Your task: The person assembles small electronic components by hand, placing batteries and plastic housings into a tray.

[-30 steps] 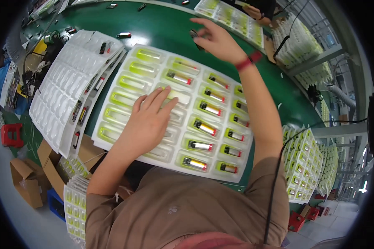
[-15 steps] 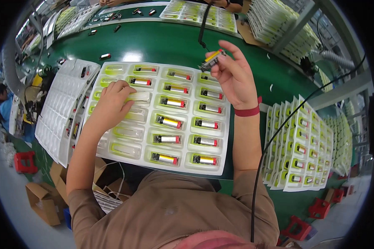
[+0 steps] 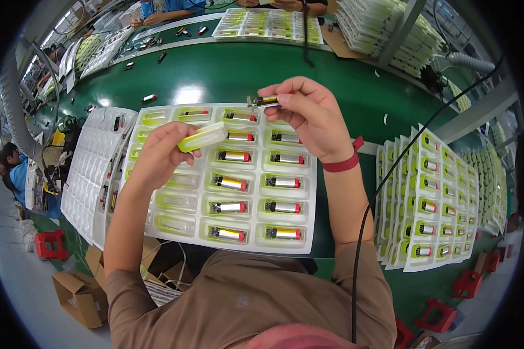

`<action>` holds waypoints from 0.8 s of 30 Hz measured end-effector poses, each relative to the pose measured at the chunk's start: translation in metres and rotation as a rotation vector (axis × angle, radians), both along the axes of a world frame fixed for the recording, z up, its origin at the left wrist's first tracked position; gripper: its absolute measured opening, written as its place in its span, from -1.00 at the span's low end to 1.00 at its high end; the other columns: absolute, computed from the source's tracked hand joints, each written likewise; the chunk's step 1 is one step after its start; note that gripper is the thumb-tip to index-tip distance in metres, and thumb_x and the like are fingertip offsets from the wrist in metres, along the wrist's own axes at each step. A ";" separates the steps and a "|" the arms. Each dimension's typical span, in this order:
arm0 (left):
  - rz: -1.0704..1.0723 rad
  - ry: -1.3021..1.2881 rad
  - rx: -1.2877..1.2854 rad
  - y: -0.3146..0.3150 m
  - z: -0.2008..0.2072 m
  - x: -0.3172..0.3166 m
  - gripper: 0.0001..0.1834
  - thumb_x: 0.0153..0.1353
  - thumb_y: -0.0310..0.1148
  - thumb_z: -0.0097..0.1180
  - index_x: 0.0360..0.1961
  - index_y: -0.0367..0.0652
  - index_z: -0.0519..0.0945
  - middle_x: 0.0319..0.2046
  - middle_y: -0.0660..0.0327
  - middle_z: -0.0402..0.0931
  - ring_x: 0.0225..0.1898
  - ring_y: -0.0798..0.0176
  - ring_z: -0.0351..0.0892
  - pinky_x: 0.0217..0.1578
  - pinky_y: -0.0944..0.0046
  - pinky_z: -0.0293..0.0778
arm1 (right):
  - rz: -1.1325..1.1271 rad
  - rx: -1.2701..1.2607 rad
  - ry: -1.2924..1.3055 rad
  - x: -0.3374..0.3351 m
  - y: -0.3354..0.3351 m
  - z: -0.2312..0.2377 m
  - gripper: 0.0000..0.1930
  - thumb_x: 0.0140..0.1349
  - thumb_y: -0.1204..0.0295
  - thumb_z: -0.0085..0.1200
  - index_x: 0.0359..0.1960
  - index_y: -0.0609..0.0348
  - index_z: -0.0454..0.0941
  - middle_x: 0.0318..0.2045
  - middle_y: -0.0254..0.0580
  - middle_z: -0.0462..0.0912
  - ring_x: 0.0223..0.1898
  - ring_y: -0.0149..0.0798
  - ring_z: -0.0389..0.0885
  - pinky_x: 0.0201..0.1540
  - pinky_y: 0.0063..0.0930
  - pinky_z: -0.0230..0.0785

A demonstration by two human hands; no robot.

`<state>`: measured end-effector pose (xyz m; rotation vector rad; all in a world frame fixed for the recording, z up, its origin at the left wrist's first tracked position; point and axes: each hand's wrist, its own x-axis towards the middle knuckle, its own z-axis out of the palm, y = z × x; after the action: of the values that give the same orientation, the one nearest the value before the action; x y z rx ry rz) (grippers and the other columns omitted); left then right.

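My left hand (image 3: 162, 152) pinches a yellow-green plastic casing (image 3: 206, 138) with a pale end, raised above a white moulded tray (image 3: 256, 203). My right hand (image 3: 313, 119) grips a small battery assembly (image 3: 266, 101) between thumb and fingers, over the tray's far edge. Its silver and yellow cell is partly covered by the fingers, and a dark part faces left. The two held pieces are apart. In the tray's two right columns lie cells with red ends, such as a battery (image 3: 282, 233). Several left pockets show yellow-green with no battery in them, such as a casing (image 3: 176, 224).
More white trays (image 3: 81, 168) lean at the left. Filled trays (image 3: 431, 198) stand upright at the right, beyond a hanging black cable (image 3: 390, 168). A loose battery (image 3: 149, 98) lies on the green table (image 3: 233, 67). Across it, co-workers' hands (image 3: 153, 19) are near another tray (image 3: 262, 26).
My left hand has lifted the casing out of the tray and tilted it. My right hand has moved left and down with the battery assembly, bringing the two pieces closer.
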<state>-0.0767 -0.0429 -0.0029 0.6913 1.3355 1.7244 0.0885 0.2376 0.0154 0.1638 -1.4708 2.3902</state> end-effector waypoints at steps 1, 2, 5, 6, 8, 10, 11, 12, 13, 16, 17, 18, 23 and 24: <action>0.026 -0.025 -0.014 0.007 -0.002 0.004 -0.80 0.51 -0.33 0.06 -0.05 -0.25 0.56 -0.13 0.18 0.62 -0.20 0.33 0.66 -0.27 0.38 0.58 | -0.009 -0.003 -0.008 0.002 -0.002 0.000 -0.89 0.40 0.57 0.11 -0.09 0.26 0.57 0.01 0.01 0.67 -0.10 -0.27 0.73 0.03 -0.39 0.64; 0.054 -0.051 -0.028 0.011 -0.003 0.006 -0.78 0.52 -0.30 0.05 -0.04 -0.25 0.57 -0.15 0.18 0.62 -0.22 0.34 0.65 -0.31 0.38 0.58 | -0.004 0.010 -0.019 0.002 -0.004 -0.002 -0.89 0.40 0.57 0.11 -0.09 0.26 0.57 0.01 0.01 0.67 -0.10 -0.27 0.73 0.03 -0.39 0.64; 0.041 -0.135 0.008 0.016 -0.006 0.008 -0.80 0.48 -0.41 0.03 0.01 -0.26 0.56 -0.05 0.15 0.59 -0.08 0.29 0.61 -0.11 0.30 0.55 | -0.066 0.075 0.042 0.001 -0.010 -0.006 -0.85 0.34 0.64 0.14 -0.08 0.29 0.58 0.01 -0.01 0.68 -0.06 -0.25 0.72 0.08 -0.36 0.62; 0.070 -0.128 0.018 0.021 -0.009 0.008 -0.79 0.46 -0.45 0.02 0.04 -0.27 0.55 -0.01 0.13 0.58 -0.02 0.27 0.59 -0.03 0.27 0.53 | -0.075 0.071 0.036 0.002 -0.011 -0.003 -0.82 0.32 0.65 0.17 -0.07 0.33 0.58 -0.02 -0.05 0.70 -0.06 -0.29 0.70 0.08 -0.41 0.59; 0.059 -0.173 0.056 0.026 -0.012 0.010 -0.67 0.44 -0.52 -0.02 0.19 -0.28 0.50 0.08 0.08 0.55 0.05 0.24 0.54 0.08 0.23 0.46 | -0.068 0.074 0.016 0.003 -0.016 -0.001 -0.79 0.29 0.67 0.21 -0.05 0.37 0.58 -0.05 -0.09 0.71 -0.07 -0.33 0.69 0.08 -0.46 0.56; -0.009 -0.280 0.017 0.030 -0.004 0.015 -0.58 0.45 -0.51 -0.04 0.31 -0.27 0.44 0.13 0.05 0.55 -0.03 0.23 0.56 0.03 0.27 0.49 | -0.234 0.323 0.046 0.004 -0.019 0.000 -0.78 0.29 0.68 0.23 -0.04 0.39 0.58 -0.06 -0.10 0.71 -0.08 -0.38 0.67 0.07 -0.49 0.54; -0.011 -0.321 -0.063 0.029 -0.001 0.017 -0.55 0.46 -0.50 -0.04 0.35 -0.29 0.41 0.16 0.07 0.55 -0.10 0.27 0.57 -0.02 0.31 0.52 | -0.245 0.347 0.037 0.003 -0.023 0.000 -0.76 0.28 0.69 0.25 -0.03 0.38 0.58 -0.07 -0.12 0.71 -0.10 -0.41 0.66 0.03 -0.53 0.53; -0.003 -0.329 -0.050 0.028 0.001 0.015 -0.55 0.46 -0.50 -0.04 0.35 -0.29 0.41 0.16 0.07 0.55 -0.10 0.27 0.57 -0.02 0.31 0.52 | -0.234 0.359 0.033 0.002 -0.024 0.001 -0.76 0.28 0.69 0.25 -0.03 0.38 0.58 -0.07 -0.12 0.71 -0.10 -0.41 0.66 0.03 -0.53 0.53; -0.062 -0.337 -0.053 0.023 0.000 0.018 -0.56 0.46 -0.50 -0.05 0.33 -0.31 0.43 0.16 0.08 0.56 -0.12 0.29 0.58 -0.03 0.33 0.53 | -0.234 0.401 0.020 0.005 -0.029 -0.001 -0.75 0.28 0.68 0.26 -0.02 0.36 0.58 -0.07 -0.13 0.71 -0.11 -0.42 0.66 0.00 -0.54 0.53; -0.104 -0.291 -0.045 0.022 0.000 0.021 -0.58 0.46 -0.49 -0.05 0.30 -0.34 0.47 0.13 0.06 0.57 -0.14 0.36 0.57 -0.04 0.37 0.54 | -0.260 0.518 0.009 0.007 -0.039 0.001 -0.77 0.28 0.66 0.27 -0.04 0.31 0.62 -0.08 -0.16 0.72 -0.12 -0.41 0.66 -0.07 -0.58 0.53; -0.072 -0.269 0.003 0.020 0.000 0.022 -0.58 0.47 -0.46 -0.05 0.30 -0.36 0.47 0.13 0.04 0.57 -0.15 0.33 0.58 -0.05 0.36 0.55 | -0.270 0.604 0.065 0.005 -0.042 -0.001 -0.79 0.27 0.66 0.28 -0.07 0.30 0.64 -0.08 -0.15 0.72 -0.12 -0.40 0.67 -0.08 -0.57 0.54; -0.041 -0.245 0.051 0.019 -0.001 0.024 -0.59 0.49 -0.44 -0.06 0.29 -0.37 0.48 0.12 0.02 0.56 -0.16 0.31 0.58 -0.06 0.36 0.56 | -0.281 0.690 0.123 0.003 -0.044 -0.003 -0.81 0.26 0.66 0.28 -0.10 0.30 0.66 -0.09 -0.15 0.73 -0.12 -0.38 0.69 -0.08 -0.56 0.55; -0.052 -0.394 0.151 0.013 0.004 0.026 -0.57 0.52 -0.41 -0.13 0.27 -0.50 0.45 0.13 -0.03 0.55 -0.06 0.17 0.63 0.04 0.26 0.60 | -0.301 0.876 0.193 -0.006 -0.049 -0.011 -0.83 0.14 0.63 0.33 -0.21 0.26 0.72 -0.12 -0.14 0.74 -0.16 -0.20 0.74 -0.08 -0.42 0.59; -0.061 -0.370 0.142 0.013 0.003 0.027 -0.56 0.53 -0.41 -0.15 0.27 -0.53 0.44 0.14 -0.05 0.54 -0.02 0.13 0.65 0.09 0.22 0.61 | -0.295 0.875 0.198 -0.006 -0.050 -0.012 -0.83 0.14 0.63 0.33 -0.21 0.26 0.72 -0.12 -0.14 0.74 -0.16 -0.20 0.74 -0.08 -0.42 0.59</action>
<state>-0.0501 -0.0304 0.0006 0.4553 0.9362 1.8047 0.0822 0.1872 0.0032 0.3393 -2.1480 1.3344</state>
